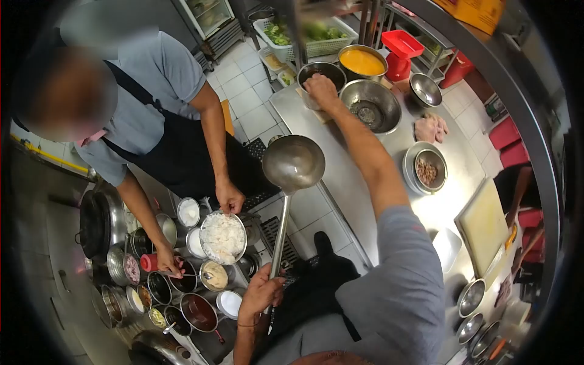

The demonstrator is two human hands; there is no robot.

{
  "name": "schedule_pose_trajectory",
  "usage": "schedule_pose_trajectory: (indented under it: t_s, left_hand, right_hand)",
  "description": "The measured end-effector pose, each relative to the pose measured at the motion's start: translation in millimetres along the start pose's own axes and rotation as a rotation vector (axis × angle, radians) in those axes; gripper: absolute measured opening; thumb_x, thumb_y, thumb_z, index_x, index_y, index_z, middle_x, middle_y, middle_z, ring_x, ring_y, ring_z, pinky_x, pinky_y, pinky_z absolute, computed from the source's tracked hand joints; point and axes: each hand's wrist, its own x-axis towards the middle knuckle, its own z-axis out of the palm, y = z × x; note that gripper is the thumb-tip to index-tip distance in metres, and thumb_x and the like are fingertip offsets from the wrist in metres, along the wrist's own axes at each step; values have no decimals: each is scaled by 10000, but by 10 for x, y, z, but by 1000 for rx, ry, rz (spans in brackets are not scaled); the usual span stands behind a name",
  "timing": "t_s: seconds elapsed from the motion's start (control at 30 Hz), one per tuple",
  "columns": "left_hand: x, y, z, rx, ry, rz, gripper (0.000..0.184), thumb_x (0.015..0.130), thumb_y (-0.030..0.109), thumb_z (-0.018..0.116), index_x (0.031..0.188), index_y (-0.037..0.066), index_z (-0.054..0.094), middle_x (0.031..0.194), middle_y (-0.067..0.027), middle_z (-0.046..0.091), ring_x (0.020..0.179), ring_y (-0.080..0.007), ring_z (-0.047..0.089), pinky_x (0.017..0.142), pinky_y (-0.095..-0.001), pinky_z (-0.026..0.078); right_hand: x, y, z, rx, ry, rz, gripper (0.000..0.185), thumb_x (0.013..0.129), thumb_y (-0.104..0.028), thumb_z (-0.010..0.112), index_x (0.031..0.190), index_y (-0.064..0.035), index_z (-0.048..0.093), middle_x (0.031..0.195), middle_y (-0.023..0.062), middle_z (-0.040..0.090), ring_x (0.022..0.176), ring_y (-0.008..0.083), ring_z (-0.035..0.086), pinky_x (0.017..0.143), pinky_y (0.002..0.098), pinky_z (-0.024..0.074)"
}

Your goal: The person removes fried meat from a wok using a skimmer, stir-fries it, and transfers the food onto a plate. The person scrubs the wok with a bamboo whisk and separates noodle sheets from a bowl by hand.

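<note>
My left hand (pixel 260 291) is wrapped round the handle of a large metal ladle (pixel 294 163), whose wide bowl is raised in front of me. My right hand (pixel 320 90), its arm stretched far forward, is at a dark-insided pot (pixel 313 70) on the steel table. Those fingers are curled inward; what they hold, if anything, is hidden. Close by stand a pot of orange-yellow liquid (pixel 362 61) and a steel bowl (pixel 384 108) with a little liquid in it.
A co-worker in a black apron (pixel 176 152) holds a bowl of rice (pixel 222 238) and a spoon over several seasoning pots (pixel 199 312). On the steel table (pixel 340 176) are raw-looking meat (pixel 431 128), nested bowls (pixel 426 167) and a cutting board (pixel 482 228).
</note>
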Motion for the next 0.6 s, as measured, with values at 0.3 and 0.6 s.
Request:
schedule_pose_trajectory:
  t_s: [0.3,0.6]
  left_hand:
    - [280,144,124,-69,94,43,123,868,21,486,989,42,492,527,-4,418,358,-103,391,357,-244,347]
    - [532,425,202,-74,81,55,145,874,24,471,1018,20,488,546,-10,414,350,-116,402,353,-258,371]
  right_hand:
    - [211,695,-447,128,-240,129,329,912,-273,511,856,14,663,876,250,640,872,409,615,798,485,484]
    - [218,455,-1614,287,17,-153,264,897,-212,598,1038,5,650,944,196,655,859,353,625,769,394,488]
